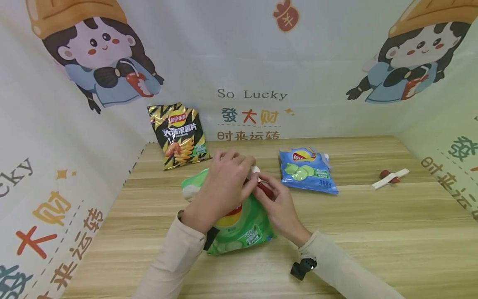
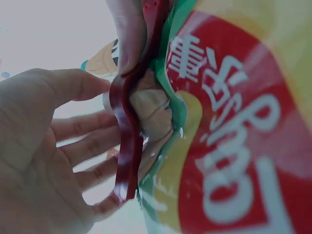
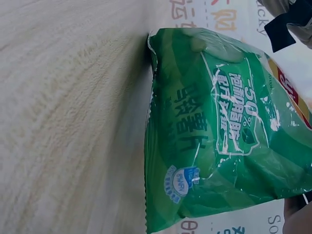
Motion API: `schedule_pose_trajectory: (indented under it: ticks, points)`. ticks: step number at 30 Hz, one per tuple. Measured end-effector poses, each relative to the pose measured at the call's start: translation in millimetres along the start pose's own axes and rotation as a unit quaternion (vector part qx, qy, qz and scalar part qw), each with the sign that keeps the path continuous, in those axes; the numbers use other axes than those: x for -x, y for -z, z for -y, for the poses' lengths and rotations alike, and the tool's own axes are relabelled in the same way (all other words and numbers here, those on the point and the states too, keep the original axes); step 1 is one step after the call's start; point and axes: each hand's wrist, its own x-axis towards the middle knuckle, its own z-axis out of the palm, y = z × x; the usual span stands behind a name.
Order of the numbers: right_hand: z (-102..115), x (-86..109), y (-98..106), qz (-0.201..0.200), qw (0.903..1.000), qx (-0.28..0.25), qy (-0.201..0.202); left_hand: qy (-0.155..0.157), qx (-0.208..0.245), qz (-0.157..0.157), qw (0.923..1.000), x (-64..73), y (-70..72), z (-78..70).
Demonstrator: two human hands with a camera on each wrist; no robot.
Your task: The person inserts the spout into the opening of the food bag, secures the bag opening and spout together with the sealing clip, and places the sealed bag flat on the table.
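A green Lay's chip bag stands between my hands, its printed front toward me. Along its gathered top edge runs a dark red bag clip; in the head view its red end shows, with a white part beside it. My left hand arches over the bag's top; in the left wrist view its thumb touches the clip and its fingers reach behind it. The right hand pinches the clip's right end, thumb on the near side. The right wrist view shows the bag's lower front.
A black-and-yellow chip bag leans on the back wall at left. Right of my hands lies a blue chip bag, a small white piece at its upper corner. Farther right, a white clip piece crosses a red one on the wooden table.
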Motion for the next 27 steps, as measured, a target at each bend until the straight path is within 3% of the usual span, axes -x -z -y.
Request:
schedule_pose_trajectory:
  ticks: [5, 12, 15, 17, 20, 23, 27]
  points:
    - [-2.3, -0.1, -1.3, -0.006, 1.0, 0.001, -0.007, -0.014, -0.003, 0.017, 0.9997, 1.5, -1.3, 4.7]
    - [-1.3, -0.5, -2.3, 0.0, 1.0, 0.002, 0.007, -0.004, -0.016, 0.019, 0.9997, 1.1, 0.8, 8.3]
    - [-0.8, 0.4, -4.0, -0.004, 1.0, -0.002, 0.005, -0.001, 0.011, 0.026, 0.9996, 1.4, 2.6, 11.4]
    - [-0.4, 0.7, -5.3, -0.009, 0.9999, -0.007, 0.001, 0.012, 0.051, 0.046, 0.9976, 2.6, 6.4, 16.6]
    - [-0.3, 0.9, -6.3, -0.017, 0.9998, -0.007, -0.011, 0.065, 0.112, 0.102, 0.9863, 7.1, 16.4, 32.4]
    - [-1.0, 1.1, -6.3, -0.024, 0.9994, -0.003, -0.023, 0.125, 0.155, 0.157, 0.9673, 13.2, 23.8, 53.6]
    - [-2.5, 2.6, -5.7, -0.031, 0.9989, 0.003, -0.035, 0.134, 0.194, 0.216, 0.9474, 16.6, 21.1, 73.9]
